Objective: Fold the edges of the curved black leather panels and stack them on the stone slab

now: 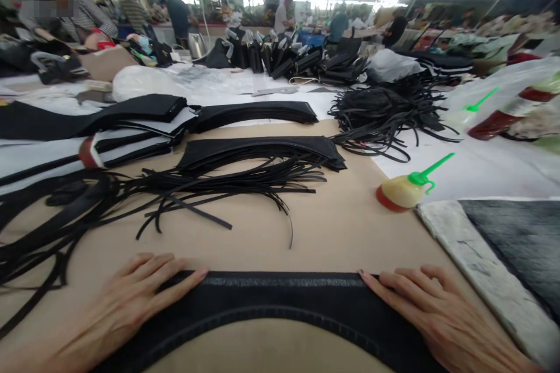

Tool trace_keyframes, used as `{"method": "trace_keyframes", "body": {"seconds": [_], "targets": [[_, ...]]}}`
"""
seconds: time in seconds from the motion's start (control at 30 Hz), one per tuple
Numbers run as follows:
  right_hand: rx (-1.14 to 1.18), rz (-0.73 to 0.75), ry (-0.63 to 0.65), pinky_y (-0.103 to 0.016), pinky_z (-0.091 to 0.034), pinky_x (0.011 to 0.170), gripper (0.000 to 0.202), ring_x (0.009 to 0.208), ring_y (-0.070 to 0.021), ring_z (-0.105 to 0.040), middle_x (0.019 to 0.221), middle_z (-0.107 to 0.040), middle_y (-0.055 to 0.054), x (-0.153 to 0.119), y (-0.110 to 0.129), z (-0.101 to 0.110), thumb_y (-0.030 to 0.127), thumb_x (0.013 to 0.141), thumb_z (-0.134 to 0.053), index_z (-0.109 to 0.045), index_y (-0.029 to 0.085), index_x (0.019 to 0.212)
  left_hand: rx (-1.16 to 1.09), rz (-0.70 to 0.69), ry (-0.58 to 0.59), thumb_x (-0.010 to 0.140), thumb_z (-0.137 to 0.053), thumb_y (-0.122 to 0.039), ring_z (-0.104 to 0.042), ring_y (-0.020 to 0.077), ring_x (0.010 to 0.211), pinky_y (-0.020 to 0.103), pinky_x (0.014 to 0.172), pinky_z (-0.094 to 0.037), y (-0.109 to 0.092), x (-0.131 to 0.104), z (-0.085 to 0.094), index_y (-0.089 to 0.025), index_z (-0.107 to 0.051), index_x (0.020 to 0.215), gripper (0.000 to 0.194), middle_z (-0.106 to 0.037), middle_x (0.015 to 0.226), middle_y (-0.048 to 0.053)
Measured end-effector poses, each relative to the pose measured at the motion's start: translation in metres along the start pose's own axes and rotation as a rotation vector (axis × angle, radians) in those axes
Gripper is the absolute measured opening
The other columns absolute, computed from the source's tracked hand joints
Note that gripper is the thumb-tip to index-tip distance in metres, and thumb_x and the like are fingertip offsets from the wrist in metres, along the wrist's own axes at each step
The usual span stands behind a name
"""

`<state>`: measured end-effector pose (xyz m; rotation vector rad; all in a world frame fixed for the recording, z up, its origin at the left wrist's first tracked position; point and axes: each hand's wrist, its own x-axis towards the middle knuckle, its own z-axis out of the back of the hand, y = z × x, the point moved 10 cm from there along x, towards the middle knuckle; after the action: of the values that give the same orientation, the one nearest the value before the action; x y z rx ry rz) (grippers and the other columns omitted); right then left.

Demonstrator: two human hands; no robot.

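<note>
A curved black piece (280, 296) lies on the tan table surface (332, 227) at the near edge of view, with a greyish strip along its straight upper edge. My left hand (135, 297) rests on its left end, fingers stretched out and the thumb on the upper edge. On the right end lies my right hand (437, 303), fingers spread, thumb at the upper edge. Beyond my hands are long black strips (245, 179) and a stack of curved black pieces (262, 148).
A glue bottle (400, 192) with a green spout stands at right, near a white slab (464, 245). Farther back are a tangle of black strips (385, 108), another black stack (258, 112) and black bags (280, 55). A person (177, 14) stands in the background.
</note>
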<state>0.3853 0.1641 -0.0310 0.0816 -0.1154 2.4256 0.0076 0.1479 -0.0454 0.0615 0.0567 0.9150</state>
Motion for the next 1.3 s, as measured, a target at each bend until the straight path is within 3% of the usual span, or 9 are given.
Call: {"method": "trace_keyframes", "body": {"seconds": [0.1, 0.3, 0.5, 0.67, 0.8, 0.93, 1.07, 1.17, 1.3], "targets": [[-0.026, 0.032, 0.023, -0.041, -0.043, 0.085, 0.063, 0.095, -0.0213, -0.059, 0.112, -0.062, -0.003, -0.008, -0.007, -0.015, 0.005, 0.086, -0.035, -0.042, 0.029, 0.144, 0.046, -0.059, 0.014, 0.083, -0.032, 0.004, -0.059, 0.0181, 0.109, 0.030, 0.098, -0.037, -0.013, 0.008, 0.017, -0.041, -0.021, 0.149, 0.080, -0.065, 0.122, -0.002], [-0.123, 0.070, 0.032, -0.048, -0.043, 0.093, 0.069, 0.105, -0.0240, -0.058, 0.127, -0.059, -0.001, -0.025, -0.018, -0.036, 0.006, 0.086, -0.036, -0.032, 0.031, 0.150, -0.004, -0.032, 0.151, 0.088, -0.026, 0.005, -0.059, 0.0170, 0.110, 0.031, 0.099, -0.037, -0.020, 0.018, 0.023, -0.034, -0.037, 0.145, 0.070, -0.064, 0.124, 0.001], [-0.058, 0.087, -0.092, -0.042, -0.048, 0.085, 0.073, 0.097, -0.0237, -0.061, 0.118, -0.064, -0.004, -0.014, -0.008, 0.001, 0.004, 0.080, -0.038, -0.032, 0.024, 0.150, 0.005, -0.041, 0.171, 0.089, -0.027, 0.005, -0.058, 0.0173, 0.110, 0.032, 0.099, -0.036, -0.024, 0.018, 0.021, -0.029, -0.040, 0.143, 0.065, -0.064, 0.123, 0.003], [0.030, 0.032, -0.089, -0.036, -0.049, 0.080, 0.051, 0.096, -0.0228, -0.060, 0.111, -0.064, -0.005, -0.011, -0.016, 0.014, 0.016, 0.084, -0.045, -0.056, 0.028, 0.133, 0.045, -0.073, 0.118, 0.088, -0.028, 0.006, -0.057, 0.0160, 0.112, 0.031, 0.098, -0.035, -0.029, 0.017, 0.026, -0.027, -0.043, 0.141, 0.064, -0.063, 0.126, 0.001], [0.046, -0.116, -0.210, -0.035, -0.046, 0.078, 0.036, 0.097, -0.0240, -0.057, 0.108, -0.059, -0.007, -0.010, -0.027, 0.027, 0.022, 0.090, -0.044, -0.064, 0.027, 0.120, 0.072, -0.137, 0.048, 0.090, -0.027, 0.005, -0.056, 0.0155, 0.108, 0.031, 0.097, -0.034, -0.032, 0.015, 0.025, -0.023, -0.040, 0.142, 0.060, -0.064, 0.123, 0.001], [0.158, 0.008, -0.206, -0.035, -0.042, 0.084, 0.040, 0.098, -0.0218, -0.054, 0.110, -0.058, -0.006, 0.038, 0.022, 0.042, 0.014, 0.090, -0.042, -0.059, 0.025, 0.125, 0.090, -0.172, 0.020, 0.093, -0.030, 0.001, -0.054, 0.0180, 0.107, 0.034, 0.094, -0.033, -0.034, 0.014, 0.022, -0.018, -0.036, 0.144, 0.055, -0.062, 0.124, 0.003], [0.361, 0.127, -0.097, -0.037, -0.038, 0.090, 0.055, 0.101, -0.0204, -0.050, 0.115, -0.056, -0.006, 0.102, 0.076, 0.042, 0.001, 0.087, -0.033, -0.049, 0.022, 0.136, 0.085, -0.188, 0.040, 0.096, -0.032, -0.005, -0.052, 0.0193, 0.108, 0.034, 0.093, -0.034, -0.035, 0.014, 0.022, -0.014, -0.032, 0.146, 0.051, -0.059, 0.127, 0.006], [0.450, 0.138, -0.027, -0.037, -0.037, 0.090, 0.058, 0.100, -0.0209, -0.049, 0.116, -0.056, -0.005, 0.127, 0.091, 0.031, -0.001, 0.086, -0.034, -0.048, 0.022, 0.137, 0.075, -0.198, 0.049, 0.098, -0.031, -0.009, -0.052, 0.0194, 0.107, 0.034, 0.092, -0.034, -0.036, 0.013, 0.025, -0.013, -0.029, 0.147, 0.049, -0.058, 0.126, 0.007], [0.419, 0.176, -0.025, -0.037, -0.034, 0.093, 0.058, 0.099, -0.0203, -0.049, 0.115, -0.057, -0.004, 0.123, 0.093, 0.015, -0.001, 0.085, -0.036, -0.049, 0.022, 0.137, 0.056, -0.189, 0.025, 0.098, -0.031, -0.009, -0.052, 0.0198, 0.107, 0.034, 0.092, -0.035, -0.035, 0.012, 0.027, -0.012, -0.029, 0.147, 0.049, -0.059, 0.124, 0.007]]}}
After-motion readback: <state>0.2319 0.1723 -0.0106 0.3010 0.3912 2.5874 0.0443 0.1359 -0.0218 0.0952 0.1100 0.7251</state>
